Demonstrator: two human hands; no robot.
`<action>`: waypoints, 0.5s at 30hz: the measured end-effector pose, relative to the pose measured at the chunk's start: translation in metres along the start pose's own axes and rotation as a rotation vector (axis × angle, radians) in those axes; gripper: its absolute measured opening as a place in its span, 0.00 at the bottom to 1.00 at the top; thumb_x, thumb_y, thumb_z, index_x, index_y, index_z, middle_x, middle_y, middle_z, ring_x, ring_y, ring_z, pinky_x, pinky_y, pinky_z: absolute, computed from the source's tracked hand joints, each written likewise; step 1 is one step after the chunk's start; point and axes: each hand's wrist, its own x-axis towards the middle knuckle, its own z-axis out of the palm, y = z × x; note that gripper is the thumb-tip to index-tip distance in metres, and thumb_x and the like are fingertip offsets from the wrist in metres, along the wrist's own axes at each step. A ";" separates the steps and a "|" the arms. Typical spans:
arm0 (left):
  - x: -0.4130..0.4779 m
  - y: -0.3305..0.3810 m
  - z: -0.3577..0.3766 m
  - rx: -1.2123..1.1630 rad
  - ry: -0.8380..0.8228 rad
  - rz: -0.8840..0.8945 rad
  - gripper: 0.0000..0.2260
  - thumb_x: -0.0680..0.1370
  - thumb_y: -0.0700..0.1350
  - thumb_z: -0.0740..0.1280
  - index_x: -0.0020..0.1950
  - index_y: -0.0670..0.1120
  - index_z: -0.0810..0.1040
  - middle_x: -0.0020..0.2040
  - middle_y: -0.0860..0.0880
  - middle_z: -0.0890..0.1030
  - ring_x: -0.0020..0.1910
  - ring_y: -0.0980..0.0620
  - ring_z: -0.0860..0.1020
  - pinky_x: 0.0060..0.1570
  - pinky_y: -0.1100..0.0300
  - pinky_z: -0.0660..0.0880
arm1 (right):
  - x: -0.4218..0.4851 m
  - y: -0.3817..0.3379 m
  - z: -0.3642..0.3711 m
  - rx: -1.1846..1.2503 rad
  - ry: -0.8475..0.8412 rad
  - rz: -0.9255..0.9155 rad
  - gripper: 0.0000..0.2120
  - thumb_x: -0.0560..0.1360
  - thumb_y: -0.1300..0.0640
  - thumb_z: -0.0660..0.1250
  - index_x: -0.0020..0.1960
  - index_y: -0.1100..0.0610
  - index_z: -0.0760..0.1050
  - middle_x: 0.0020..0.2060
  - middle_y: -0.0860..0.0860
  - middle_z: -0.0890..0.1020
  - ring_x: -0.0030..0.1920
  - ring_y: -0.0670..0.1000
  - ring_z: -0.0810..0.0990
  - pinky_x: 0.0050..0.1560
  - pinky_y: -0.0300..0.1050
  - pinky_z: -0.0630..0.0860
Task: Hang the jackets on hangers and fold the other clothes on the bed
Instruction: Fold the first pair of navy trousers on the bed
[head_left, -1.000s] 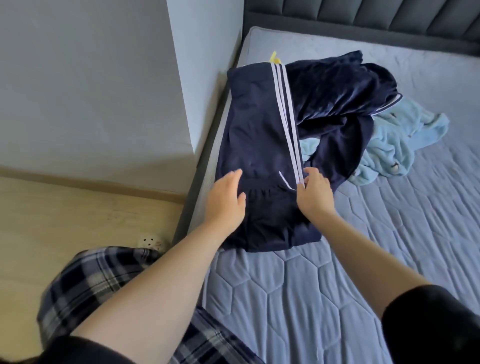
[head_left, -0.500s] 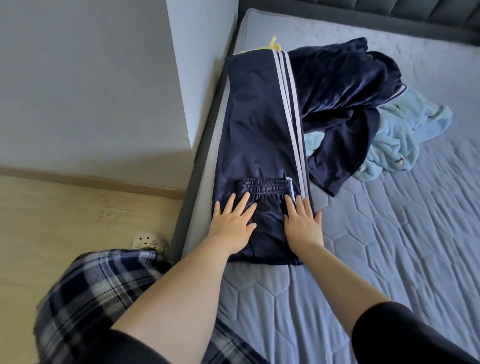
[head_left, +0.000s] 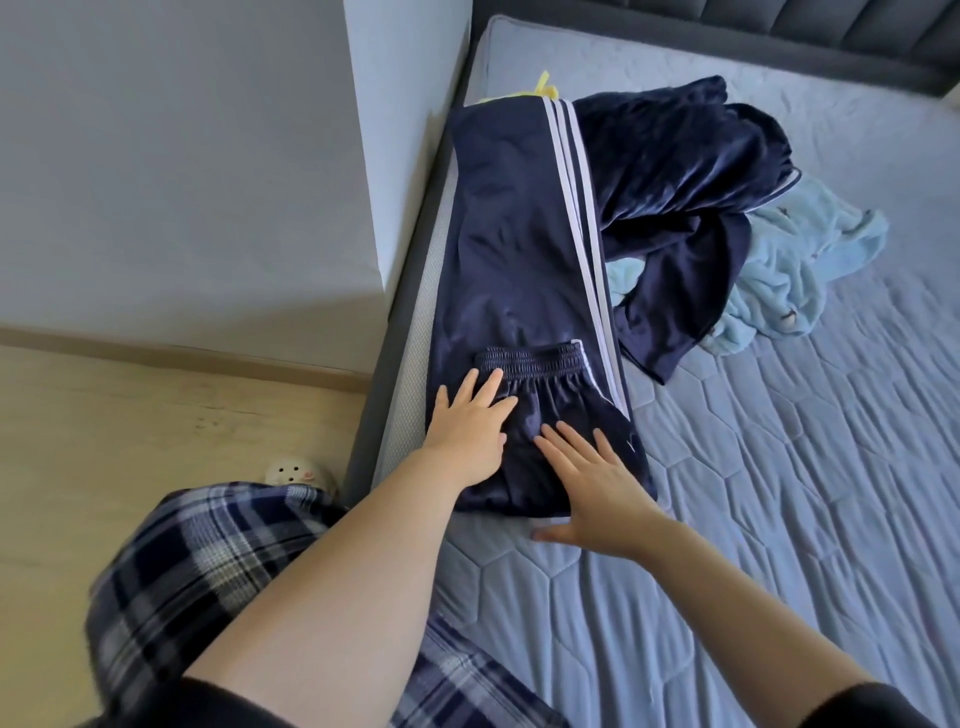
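A: Where are the trousers?
B: Navy satin track trousers w/ white side stripes (head_left: 519, 249) lie folded lengthwise along the left edge of the quilted blue-grey mattress (head_left: 779, 493), elastic waistband (head_left: 535, 359) toward the near end.
A: Hands?
B: Left hand (head_left: 470, 431) lies flat on the fabric, fingers spread, tips at the waistband. Right hand (head_left: 597, 483) lies flat on the near-right corner, fingers straight & apart, thumb on the mattress.
A: Other clothes?
B: Crumpled dark navy velvety garment (head_left: 675, 171) just right, touching the trousers. Pale blue fleecy garment (head_left: 800, 260) is partly under it, further right.
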 end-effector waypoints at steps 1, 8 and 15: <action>-0.001 0.001 -0.005 0.028 0.010 0.028 0.22 0.82 0.47 0.58 0.76 0.51 0.60 0.79 0.50 0.43 0.77 0.46 0.39 0.73 0.41 0.43 | -0.005 0.002 0.004 -0.039 0.015 0.002 0.51 0.66 0.30 0.63 0.78 0.52 0.44 0.78 0.46 0.46 0.76 0.48 0.38 0.72 0.51 0.32; -0.022 0.027 -0.005 0.237 -0.203 0.173 0.45 0.70 0.67 0.66 0.78 0.46 0.53 0.79 0.48 0.49 0.77 0.46 0.42 0.72 0.39 0.42 | -0.016 0.017 0.007 -0.243 0.094 0.124 0.47 0.65 0.53 0.75 0.78 0.52 0.54 0.77 0.54 0.55 0.77 0.57 0.49 0.72 0.63 0.42; -0.029 0.021 0.013 0.283 -0.113 0.125 0.31 0.76 0.38 0.65 0.77 0.48 0.57 0.77 0.46 0.55 0.76 0.45 0.53 0.71 0.46 0.59 | -0.002 0.012 0.003 -0.280 0.040 0.124 0.34 0.75 0.61 0.61 0.77 0.52 0.52 0.75 0.53 0.61 0.74 0.53 0.59 0.74 0.51 0.49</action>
